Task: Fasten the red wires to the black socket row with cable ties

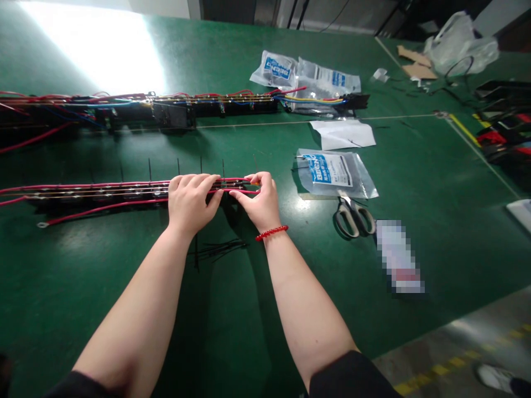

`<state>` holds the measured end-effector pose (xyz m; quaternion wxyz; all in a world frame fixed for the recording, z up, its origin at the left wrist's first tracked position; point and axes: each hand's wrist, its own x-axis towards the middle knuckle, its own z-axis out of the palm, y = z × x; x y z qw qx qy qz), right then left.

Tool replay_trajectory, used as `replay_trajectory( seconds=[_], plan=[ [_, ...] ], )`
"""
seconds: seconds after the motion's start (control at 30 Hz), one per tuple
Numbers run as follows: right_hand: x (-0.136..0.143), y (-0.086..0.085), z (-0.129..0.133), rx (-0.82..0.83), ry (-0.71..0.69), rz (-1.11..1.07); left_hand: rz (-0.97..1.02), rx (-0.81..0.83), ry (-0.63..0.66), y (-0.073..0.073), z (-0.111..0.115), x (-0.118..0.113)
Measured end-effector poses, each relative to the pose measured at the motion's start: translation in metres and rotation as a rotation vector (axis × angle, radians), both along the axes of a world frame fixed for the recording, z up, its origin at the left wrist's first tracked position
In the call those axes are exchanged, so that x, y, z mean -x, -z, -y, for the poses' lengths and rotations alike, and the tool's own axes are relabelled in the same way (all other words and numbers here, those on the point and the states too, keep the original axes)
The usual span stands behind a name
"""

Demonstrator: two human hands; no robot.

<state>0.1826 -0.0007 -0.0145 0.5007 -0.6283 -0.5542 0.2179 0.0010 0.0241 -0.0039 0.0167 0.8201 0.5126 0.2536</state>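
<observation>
A long black wiring assembly [99,194] with red cables along it lies across the green table. Over its right part my left hand [191,202] is closed, fingers on the far side and thumb on the near side. My right hand [261,200], with a red bead bracelet at the wrist, pinches the red cable [244,190] at the assembly's right end. Black cable-tie tails [178,166] stick up along the far edge. One red cable ends in a ring terminal [42,225] at the left. Loose black cable ties [218,250] lie below my hands.
A second wired assembly [232,105] lies farther back. To the right are a labelled plastic bag [338,172], scissors [352,216], a white paper [343,134] and a blurred-out flat object [399,257]. More bags [307,74] sit behind; a crumpled clear bag [460,44] is at back right.
</observation>
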Motion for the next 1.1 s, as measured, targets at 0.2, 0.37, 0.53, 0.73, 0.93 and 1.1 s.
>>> replay_trajectory(
  seconds=[0.2,0.37,0.53,0.73,0.93,1.1],
  plan=[
    [0.0009,-0.0002,0.0001,0.012,0.019,-0.01,0.042,-0.036,0.024,0.0029,-0.0004,0.0026],
    [0.0008,0.0,-0.0003,0.015,0.026,-0.018,0.1,-0.078,-0.034,0.006,-0.0015,0.0034],
    [-0.0003,0.0022,-0.001,0.018,0.026,-0.024,0.125,-0.104,-0.042,0.006,-0.0028,0.0041],
    [-0.0017,0.0028,0.0,0.018,-0.006,0.009,0.169,-0.119,-0.018,0.0067,-0.0046,0.006],
    [-0.0022,0.0016,0.001,0.023,-0.022,0.003,0.181,-0.089,-0.022,0.0055,-0.0035,0.0063],
    [-0.002,0.0012,0.0008,0.038,-0.022,0.012,0.113,-0.046,-0.03,0.0009,-0.0006,0.0041]
  ],
)
